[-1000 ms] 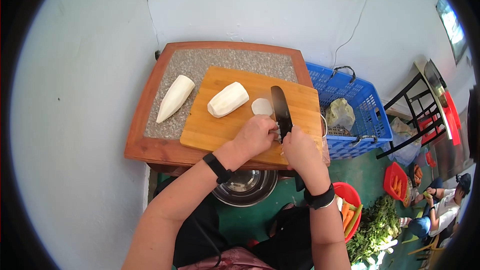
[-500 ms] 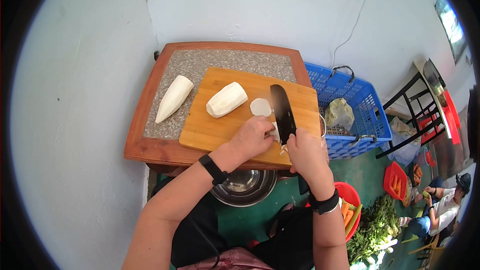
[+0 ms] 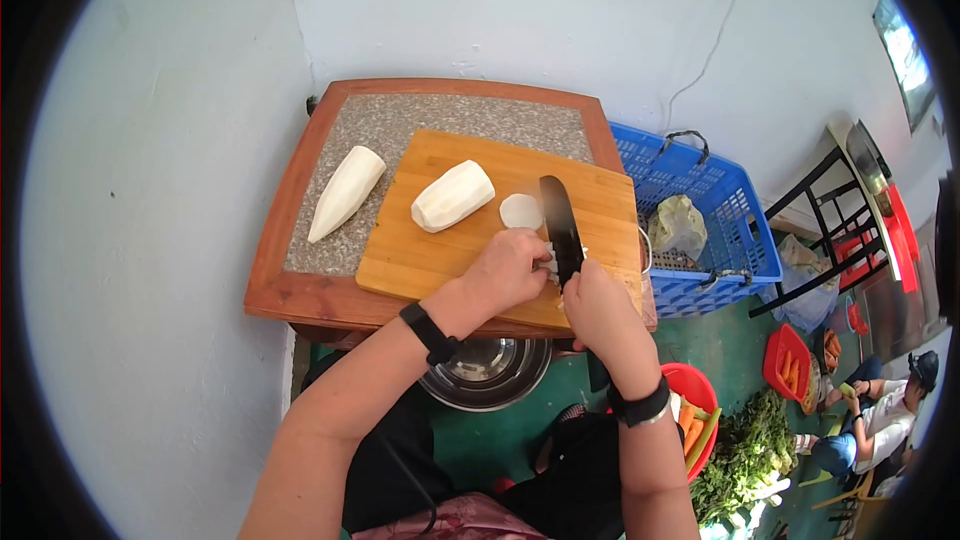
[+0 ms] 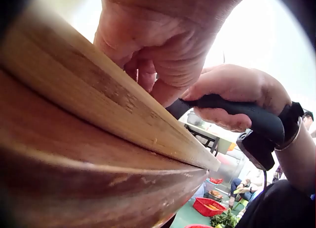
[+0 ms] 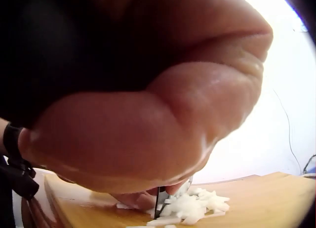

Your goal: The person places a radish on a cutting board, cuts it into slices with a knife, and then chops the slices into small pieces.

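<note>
In the head view my right hand (image 3: 605,315) grips the black handle of a kitchen knife (image 3: 562,225), its dark blade upright over the cutting board (image 3: 605,215). My left hand (image 3: 505,270) rests on the board just left of the blade, curled fingers holding down white radish slices (image 3: 549,262). White radish strips (image 5: 197,206) lie heaped beside the blade in the right wrist view. Beyond my left fingers lies one round radish slice (image 3: 521,211), with a thick peeled radish piece (image 3: 453,196) to its left. The left wrist view shows both hands close together at the board.
A tapered peeled radish (image 3: 347,193) lies on the stone-topped table (image 3: 380,125), left of the board. A blue crate (image 3: 735,205) stands right of the table. Below are a metal bowl (image 3: 487,380), a red basket (image 3: 700,395) of vegetables and leafy greens (image 3: 745,455). Another person sits far right.
The knife shifts slightly between frames, its blade tilting away from my left fingers and then coming back beside them. My left hand stays nearly in place; the radish pieces have not moved.
</note>
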`<state>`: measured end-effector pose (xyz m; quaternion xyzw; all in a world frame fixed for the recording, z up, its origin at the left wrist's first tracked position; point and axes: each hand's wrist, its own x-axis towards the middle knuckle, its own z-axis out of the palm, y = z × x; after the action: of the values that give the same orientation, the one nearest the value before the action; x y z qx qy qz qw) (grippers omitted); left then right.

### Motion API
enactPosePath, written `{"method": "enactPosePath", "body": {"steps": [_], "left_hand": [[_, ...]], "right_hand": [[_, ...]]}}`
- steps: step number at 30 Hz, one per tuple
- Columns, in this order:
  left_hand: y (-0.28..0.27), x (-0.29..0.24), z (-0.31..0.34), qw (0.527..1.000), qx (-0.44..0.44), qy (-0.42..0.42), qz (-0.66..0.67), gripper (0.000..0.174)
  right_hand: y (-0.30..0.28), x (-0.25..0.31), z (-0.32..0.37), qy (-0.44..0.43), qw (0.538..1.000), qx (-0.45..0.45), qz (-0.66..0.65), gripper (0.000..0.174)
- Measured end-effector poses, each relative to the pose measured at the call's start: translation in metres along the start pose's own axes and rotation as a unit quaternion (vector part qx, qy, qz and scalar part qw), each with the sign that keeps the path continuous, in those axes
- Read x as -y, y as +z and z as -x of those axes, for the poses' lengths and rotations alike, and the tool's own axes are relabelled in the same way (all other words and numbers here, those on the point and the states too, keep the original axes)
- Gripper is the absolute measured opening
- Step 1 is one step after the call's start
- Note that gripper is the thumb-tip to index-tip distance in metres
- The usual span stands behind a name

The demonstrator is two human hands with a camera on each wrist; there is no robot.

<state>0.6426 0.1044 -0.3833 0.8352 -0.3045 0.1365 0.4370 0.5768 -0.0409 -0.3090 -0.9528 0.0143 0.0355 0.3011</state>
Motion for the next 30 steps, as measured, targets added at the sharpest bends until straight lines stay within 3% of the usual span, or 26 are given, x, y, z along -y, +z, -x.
{"method": "enactPosePath", "body": {"steps": [4, 7, 19, 30], "left_hand": [[-0.002, -0.002, 0.0, 1.0, -0.003, 0.015, -0.011, 0.014], [-0.002, -0.001, 0.003, 1.0, -0.01, 0.003, 0.015, 0.017], [0.0, 0.0, 0.006, 0.999, -0.016, -0.012, 0.031, 0.018], [0.0, 0.0, 0.004, 0.999, -0.007, -0.024, 0.03, 0.016]], "right_hand": [[0.01, -0.013, -0.025, -0.047, 0.997, -0.049, 0.025, 0.028], [-0.004, -0.006, -0.021, 0.033, 0.996, -0.006, -0.083, 0.028], [-0.019, 0.013, 0.007, 0.044, 0.998, 0.003, -0.041, 0.03], [-0.012, -0.001, 0.01, -0.025, 0.998, -0.049, 0.032, 0.027]]}}
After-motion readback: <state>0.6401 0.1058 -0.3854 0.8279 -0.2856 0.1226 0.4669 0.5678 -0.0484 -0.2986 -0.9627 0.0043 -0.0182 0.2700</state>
